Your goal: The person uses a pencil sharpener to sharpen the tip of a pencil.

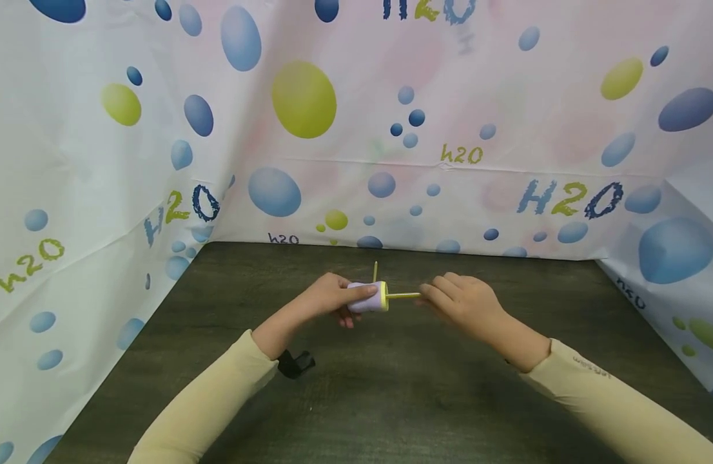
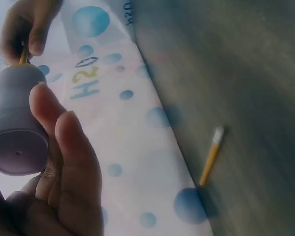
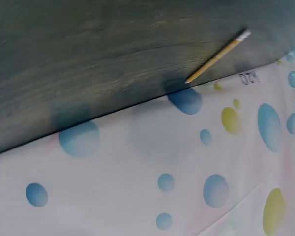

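Several fingers of the left hand (image 1: 327, 298) curl round a lavender, smooth-sided cylinder with a yellow rim (image 1: 368, 305), while those of the right hand (image 1: 463, 304) pinch a slim yellow pencil (image 1: 404, 296) running into the cylinder's rimmed end. Beyond the cylinder, a second yellow pencil with a pale eraser end (image 3: 216, 59) lies on the dark wood-grained tabletop (image 1: 391, 393).
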Motion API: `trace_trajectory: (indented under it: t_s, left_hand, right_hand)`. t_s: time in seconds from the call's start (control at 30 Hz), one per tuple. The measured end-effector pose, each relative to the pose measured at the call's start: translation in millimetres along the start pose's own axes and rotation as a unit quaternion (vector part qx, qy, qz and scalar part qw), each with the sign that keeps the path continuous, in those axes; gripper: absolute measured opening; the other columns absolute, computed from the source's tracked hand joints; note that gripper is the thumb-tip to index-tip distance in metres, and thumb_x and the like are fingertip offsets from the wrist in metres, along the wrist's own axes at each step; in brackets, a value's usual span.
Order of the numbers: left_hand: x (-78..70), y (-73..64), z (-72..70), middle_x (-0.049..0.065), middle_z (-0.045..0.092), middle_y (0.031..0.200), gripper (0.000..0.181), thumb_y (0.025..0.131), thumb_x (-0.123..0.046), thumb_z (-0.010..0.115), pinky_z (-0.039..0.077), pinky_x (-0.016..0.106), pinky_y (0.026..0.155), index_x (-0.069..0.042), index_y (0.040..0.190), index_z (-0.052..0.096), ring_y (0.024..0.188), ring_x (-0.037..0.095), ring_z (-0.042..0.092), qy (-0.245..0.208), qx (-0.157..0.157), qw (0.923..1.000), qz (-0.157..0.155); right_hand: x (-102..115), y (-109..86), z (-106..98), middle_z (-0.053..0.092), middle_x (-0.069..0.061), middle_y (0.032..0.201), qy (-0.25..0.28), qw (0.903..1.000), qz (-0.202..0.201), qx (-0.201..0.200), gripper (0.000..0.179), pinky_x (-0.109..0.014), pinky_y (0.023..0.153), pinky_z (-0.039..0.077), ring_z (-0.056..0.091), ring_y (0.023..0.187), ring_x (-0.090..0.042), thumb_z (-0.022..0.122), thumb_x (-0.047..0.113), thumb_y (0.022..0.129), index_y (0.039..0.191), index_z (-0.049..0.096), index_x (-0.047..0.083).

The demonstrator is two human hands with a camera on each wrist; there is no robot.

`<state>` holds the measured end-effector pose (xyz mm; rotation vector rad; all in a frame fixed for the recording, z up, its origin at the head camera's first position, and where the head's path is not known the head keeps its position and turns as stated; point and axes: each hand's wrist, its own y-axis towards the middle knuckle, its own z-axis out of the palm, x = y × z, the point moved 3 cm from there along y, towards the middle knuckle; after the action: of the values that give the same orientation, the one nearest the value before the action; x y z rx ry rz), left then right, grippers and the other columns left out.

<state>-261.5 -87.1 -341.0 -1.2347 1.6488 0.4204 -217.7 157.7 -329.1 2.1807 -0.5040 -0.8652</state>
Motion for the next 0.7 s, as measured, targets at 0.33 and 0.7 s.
trace_trajectory:
  t_s: [0.33,0.7]
  left_hand:
    - [2.0,-3.3,10.2,0.017,0.075,0.083,0.04,0.097,-0.035,0.071,0.063,0.045,0.072,0.004,0.101,0.074,0.061,0.016,0.071,0.008,-0.03,0.999,0.033]
    - [2.4,-14.3,19.1,0.011,0.077,0.092,0.051,0.077,-0.035,0.09,0.051,0.026,0.06,-0.002,0.11,0.071,0.071,0.015,0.066,0.23,-0.231,0.9151,0.237]
  right_hand:
    - [6.1,-3.3,2.8,0.061,0.001,0.065,-0.02,0.9993,-0.001,-0.033,0.039,-0.023,0.041,0.039,0.052,0.049,-0.011,0.047,0.03,0.11,0.086,0.069,0.008]
    - [3.2,0.1,9.4,0.06,0.007,0.059,0.217,0.9166,0.276,0.191,0.05,-0.018,0.047,0.026,0.04,0.048,-0.001,0.048,0.047,0.106,0.085,0.077,0.012]
